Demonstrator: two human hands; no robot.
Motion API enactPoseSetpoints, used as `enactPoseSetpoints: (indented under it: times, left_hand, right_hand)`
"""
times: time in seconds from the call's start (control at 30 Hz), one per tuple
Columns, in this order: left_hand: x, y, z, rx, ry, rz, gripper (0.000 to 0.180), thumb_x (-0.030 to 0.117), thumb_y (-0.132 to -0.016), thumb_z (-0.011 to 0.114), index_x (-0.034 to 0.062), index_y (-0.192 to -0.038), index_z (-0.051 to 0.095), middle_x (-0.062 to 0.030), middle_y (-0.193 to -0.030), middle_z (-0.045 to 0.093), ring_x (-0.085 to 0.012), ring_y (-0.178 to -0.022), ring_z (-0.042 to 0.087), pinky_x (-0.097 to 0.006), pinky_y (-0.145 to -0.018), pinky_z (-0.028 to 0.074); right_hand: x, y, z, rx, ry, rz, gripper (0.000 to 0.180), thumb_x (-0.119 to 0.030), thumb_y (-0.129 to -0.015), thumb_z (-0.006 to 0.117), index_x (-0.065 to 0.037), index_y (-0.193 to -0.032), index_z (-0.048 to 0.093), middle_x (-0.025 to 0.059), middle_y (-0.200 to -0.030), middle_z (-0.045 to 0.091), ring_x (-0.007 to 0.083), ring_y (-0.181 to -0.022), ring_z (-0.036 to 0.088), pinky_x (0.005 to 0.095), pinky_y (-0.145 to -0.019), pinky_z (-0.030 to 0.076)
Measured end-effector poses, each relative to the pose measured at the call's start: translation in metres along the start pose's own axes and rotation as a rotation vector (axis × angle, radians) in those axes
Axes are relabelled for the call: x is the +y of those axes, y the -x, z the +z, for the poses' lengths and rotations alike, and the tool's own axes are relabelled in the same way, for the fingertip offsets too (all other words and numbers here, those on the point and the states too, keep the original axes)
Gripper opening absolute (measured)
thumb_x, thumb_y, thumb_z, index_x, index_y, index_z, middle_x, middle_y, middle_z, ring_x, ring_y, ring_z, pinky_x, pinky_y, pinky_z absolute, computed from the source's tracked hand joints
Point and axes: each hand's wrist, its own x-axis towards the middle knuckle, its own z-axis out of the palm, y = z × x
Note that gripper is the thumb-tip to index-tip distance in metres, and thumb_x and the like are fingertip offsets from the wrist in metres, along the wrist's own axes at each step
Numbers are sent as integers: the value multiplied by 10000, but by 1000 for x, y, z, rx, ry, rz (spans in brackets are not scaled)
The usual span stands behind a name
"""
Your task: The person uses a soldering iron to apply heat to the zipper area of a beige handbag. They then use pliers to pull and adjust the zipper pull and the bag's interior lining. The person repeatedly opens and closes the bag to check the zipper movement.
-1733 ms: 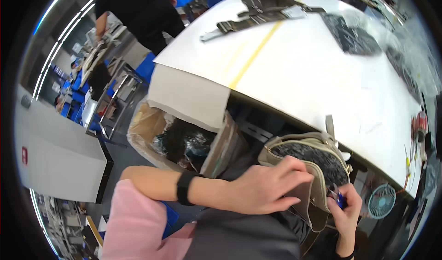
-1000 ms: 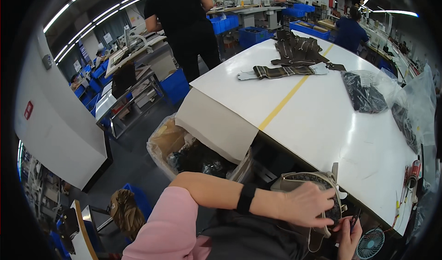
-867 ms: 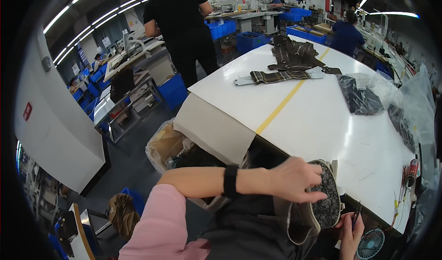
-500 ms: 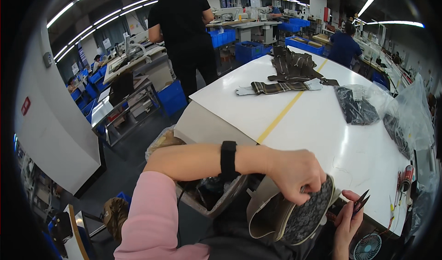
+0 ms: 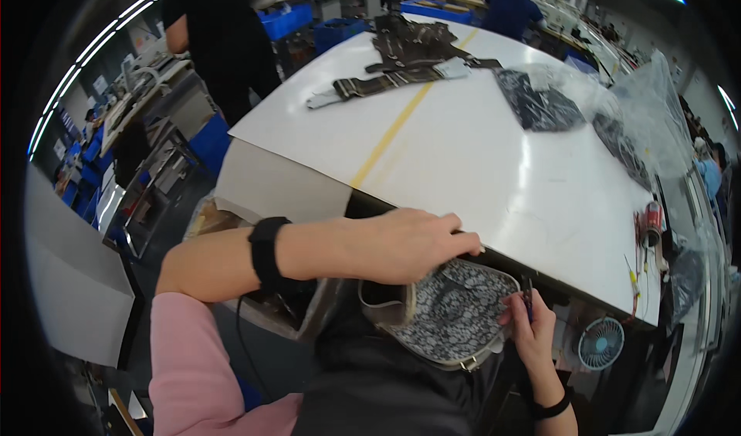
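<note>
A small beige bag (image 5: 400, 312) lies across my lap, its opening turned up so that the grey floral lining (image 5: 463, 312) shows. My left hand (image 5: 409, 244) reaches over from the left, its fingers closed at the bag's far edge; part of that grip is hidden. My right hand (image 5: 532, 324) is at the bag's right rim, closed around small dark scissors (image 5: 527, 298) whose blades point upward. Its thumb and fingertips touch or nearly touch the rim. A metal zipper pull (image 5: 468, 365) shows on the near edge.
Ahead stands a white table (image 5: 455, 166) with dark straps (image 5: 409, 46), a plaid strip (image 5: 386, 83) and plastic-wrapped dark goods (image 5: 536, 100). A red can (image 5: 653, 220) lies at its right edge, above a small fan (image 5: 600, 343). A lined bin (image 5: 309, 312) is at left. Two people are beyond.
The view has shifted, showing more of my lap. My left hand has come out of the bag's mouth to its far edge. My right hand with the scissors has moved in against the rim.
</note>
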Motion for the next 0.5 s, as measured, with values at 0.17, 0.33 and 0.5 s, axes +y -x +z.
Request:
enactPoseSetpoints:
  times: [0.17, 0.33, 0.5]
  left_hand:
    - [3, -6, -24, -52, 34, 65, 439, -115, -666, 512, 66, -1064, 548, -116, -1032, 586, -323, -885, 598, -389, -736, 480]
    - [0, -31, -32, -232, 130, 168, 377, -122, -671, 487, 39, -1004, 559, -118, -944, 636, -324, -877, 605, -395, -722, 473]
    - [-17, -69, -14, -254, 262, 317, 335, -122, -705, 452, 7, -1003, 533, -148, -926, 632, -343, -846, 608, -384, -711, 475]
  right_hand:
    - [-4, 28, 7, -232, 23, -51, 102, -94, -895, 556, -3, -906, 600, 102, -719, 678, 158, -674, 681, 260, -595, 514]
    - [-30, 42, -14, -289, 1, -31, 88, -88, -887, 563, -16, -903, 610, 86, -752, 688, 190, -691, 688, 253, -613, 522]
    - [-9, 23, -23, 36, -158, 28, 143, -65, -793, 678, -22, -905, 599, -21, -669, 567, 22, -576, 485, 170, -540, 395]
